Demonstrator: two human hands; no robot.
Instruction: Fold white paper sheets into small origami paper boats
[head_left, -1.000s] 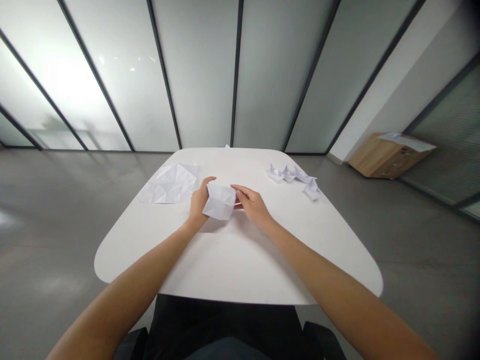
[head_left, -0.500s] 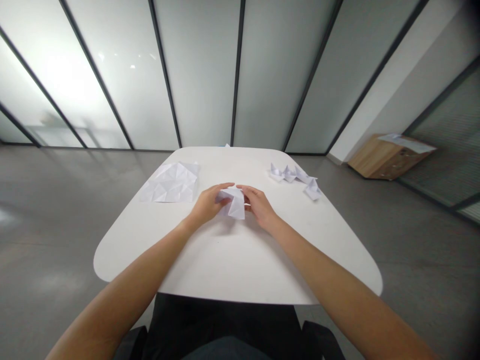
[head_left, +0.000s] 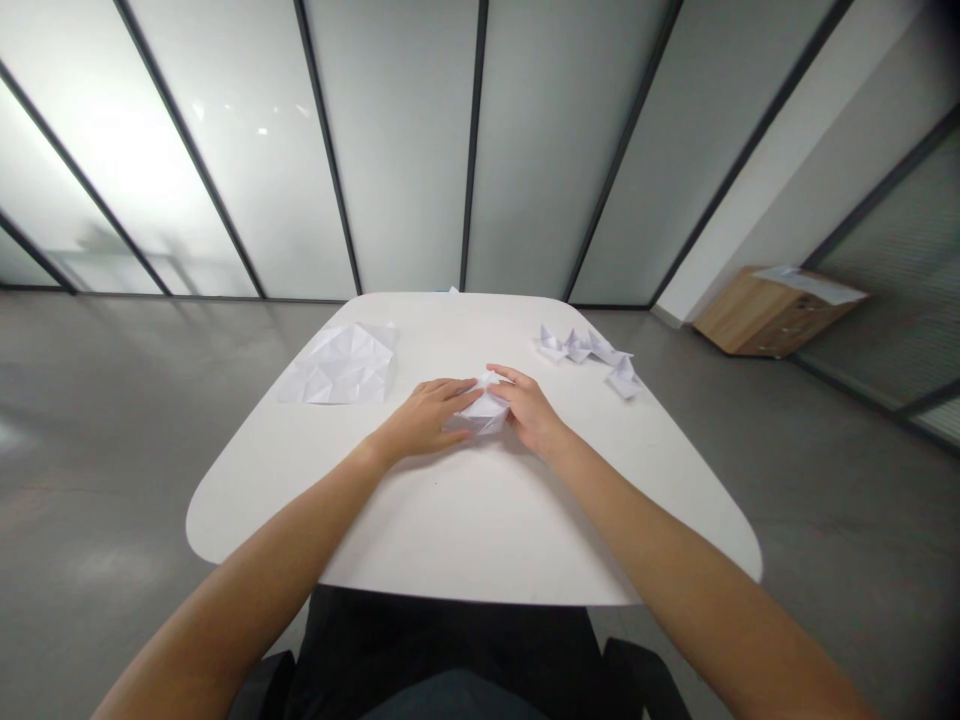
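Between my two hands sits a piece of folded white paper point(head_left: 487, 410), low over the middle of the table. My left hand point(head_left: 435, 414) grips its left side, fingers lying over the top and thumb along the near edge. From the right, my right hand point(head_left: 525, 405) holds the paper with its fingers at the upper edge; part of that grip is hidden. Creases and a raised point show on the paper, though its exact shape is partly covered by my fingers.
The white table point(head_left: 465, 540) has rounded corners. Creased white sheets point(head_left: 345, 365) lie flat at its left. Several small folded paper shapes point(head_left: 585, 350) stand at the back right. Beyond are frosted glass panels point(head_left: 405, 150) and a wooden cabinet point(head_left: 772, 310) on the floor.
The paper has been turned and lowered, now lying flatter with its point upward. My left hand has moved right over its top, and my right hand has shifted slightly right.
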